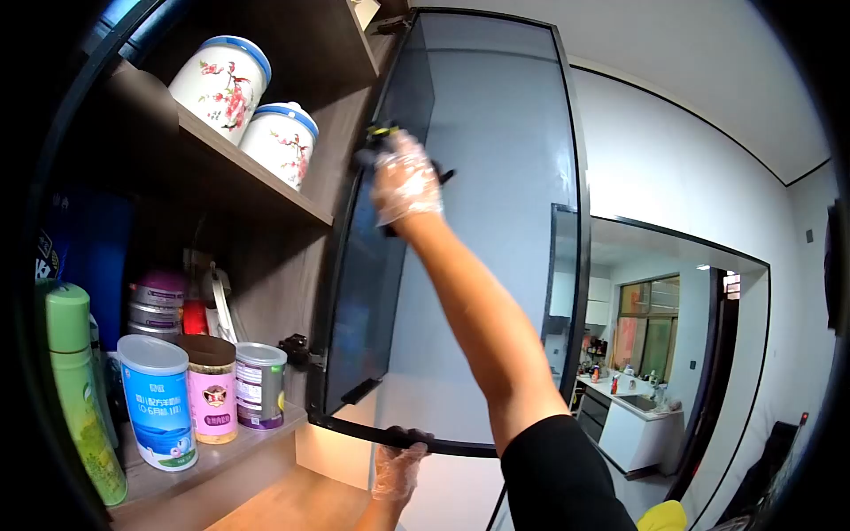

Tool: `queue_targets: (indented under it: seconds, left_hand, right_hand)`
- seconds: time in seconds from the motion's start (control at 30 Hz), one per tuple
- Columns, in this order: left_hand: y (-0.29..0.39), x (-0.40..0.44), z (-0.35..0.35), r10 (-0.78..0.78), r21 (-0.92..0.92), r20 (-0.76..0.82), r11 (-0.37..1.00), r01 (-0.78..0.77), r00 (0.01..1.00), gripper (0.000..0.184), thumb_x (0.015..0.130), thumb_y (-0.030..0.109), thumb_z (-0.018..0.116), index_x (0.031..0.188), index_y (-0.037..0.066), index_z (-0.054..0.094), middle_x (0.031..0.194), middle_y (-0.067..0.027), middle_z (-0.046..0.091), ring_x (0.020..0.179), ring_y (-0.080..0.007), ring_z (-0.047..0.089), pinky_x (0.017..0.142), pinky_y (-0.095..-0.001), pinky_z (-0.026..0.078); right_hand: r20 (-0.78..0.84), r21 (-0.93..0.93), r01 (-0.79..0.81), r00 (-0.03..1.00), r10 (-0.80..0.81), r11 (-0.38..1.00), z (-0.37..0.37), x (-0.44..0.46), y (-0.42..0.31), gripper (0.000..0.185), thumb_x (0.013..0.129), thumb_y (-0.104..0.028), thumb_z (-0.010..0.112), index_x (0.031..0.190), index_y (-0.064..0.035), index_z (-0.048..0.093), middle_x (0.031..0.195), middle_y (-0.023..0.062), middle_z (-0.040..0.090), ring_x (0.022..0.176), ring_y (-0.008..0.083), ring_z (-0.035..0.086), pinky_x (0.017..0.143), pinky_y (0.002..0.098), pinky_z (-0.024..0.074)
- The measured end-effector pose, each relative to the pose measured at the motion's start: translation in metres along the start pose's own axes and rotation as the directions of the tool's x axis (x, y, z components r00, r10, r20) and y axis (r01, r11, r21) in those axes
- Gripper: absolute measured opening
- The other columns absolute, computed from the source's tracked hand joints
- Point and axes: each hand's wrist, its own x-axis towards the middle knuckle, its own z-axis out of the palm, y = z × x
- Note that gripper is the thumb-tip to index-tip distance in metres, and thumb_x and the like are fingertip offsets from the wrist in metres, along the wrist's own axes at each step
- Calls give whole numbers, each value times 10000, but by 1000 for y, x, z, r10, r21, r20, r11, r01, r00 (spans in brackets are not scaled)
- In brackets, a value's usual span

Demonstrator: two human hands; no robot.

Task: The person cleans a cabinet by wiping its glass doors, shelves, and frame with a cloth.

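My right hand (407,181), in a clear plastic glove, is raised against the upper part of a dark-framed glass cabinet door (487,239). Its fingers are closed round a dark tool (382,140) with a yellow mark, whose exact shape is blurred. Lower down, my left hand (397,469), also gloved in clear plastic, grips the door's bottom frame edge from below. The door stands open to the right of the wooden shelves (257,173).
On the shelves stand two floral jars (223,88), a green spray can (80,380), a blue tin (159,403), a pink-labelled jar (212,389) and a grey tin (260,385). A hinge (301,351) joins door and cabinet. A kitchen counter (629,407) shows at right.
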Motion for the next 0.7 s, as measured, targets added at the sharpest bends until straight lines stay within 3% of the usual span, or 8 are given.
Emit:
queue_targets:
  seconds: [0.07,0.17,0.23,0.3,0.43,0.53,0.57,0.7]
  left_hand:
    - [1,-5,-6,16,47,-51,999,-14,999,335,874,-152,671,1078,109,620,999,-72,706,1032,-292,709,941,-446,555]
    - [-5,-6,0,73,49,-77,996,-70,994,408,872,-170,635,1163,113,597,1042,-81,685,1019,-286,697,944,-461,557]
    - [-11,-4,-10,56,-78,-30,995,-58,998,459,868,-173,633,1211,128,579,1081,-87,672,1037,-288,684,940,-484,558]
    - [-7,-4,-5,41,-52,1,998,-41,999,430,874,-141,658,1191,139,583,1084,-75,673,1063,-290,677,915,-482,555]
    - [-1,-5,-3,11,4,-52,1000,-11,999,396,875,-97,695,1168,145,583,1065,-58,672,1057,-289,680,886,-473,552]
    - [2,-3,-5,-12,38,-56,999,14,998,398,877,-97,695,1174,144,582,1062,-61,671,1048,-285,683,897,-486,556]
    - [2,-2,-7,-9,52,-56,999,12,998,397,879,-95,696,1177,140,581,1063,-63,672,1046,-284,684,903,-490,557]
    - [-4,2,-13,83,96,27,992,-85,996,413,875,-103,691,1199,128,577,1057,-74,663,1047,-284,683,922,-500,562]
  right_hand:
    - [62,-6,126,990,-126,992,1,-26,-28,415,869,-169,666,1218,45,736,1512,340,504,1458,421,455,1264,476,308]
    - [172,68,376,908,-383,924,-20,-66,-13,402,882,-132,651,1250,12,728,1509,235,546,1426,391,496,1211,405,408]
    - [306,294,397,823,-479,870,-74,-85,17,418,865,-154,689,1248,9,729,1525,202,528,1403,386,515,1192,423,431]
    - [336,247,428,804,-491,870,-107,-94,52,410,862,-133,684,1249,-7,733,1531,203,508,1389,378,521,1198,437,425]
    - [308,32,226,924,-225,974,-164,-82,113,391,807,-74,689,1188,-6,748,1418,178,596,1235,383,577,1131,452,461]
    - [11,-417,-155,984,175,895,-160,-65,162,357,844,-168,697,1156,-5,754,1348,208,626,1279,402,562,1198,524,367]
    - [-276,-490,-261,951,136,832,-135,-67,186,370,874,-215,679,1158,10,751,1379,244,613,1363,411,531,1233,549,313]
    - [-332,-371,-341,917,220,864,-108,-61,185,311,882,-126,661,1123,51,745,1402,282,600,1364,439,546,1185,473,426]
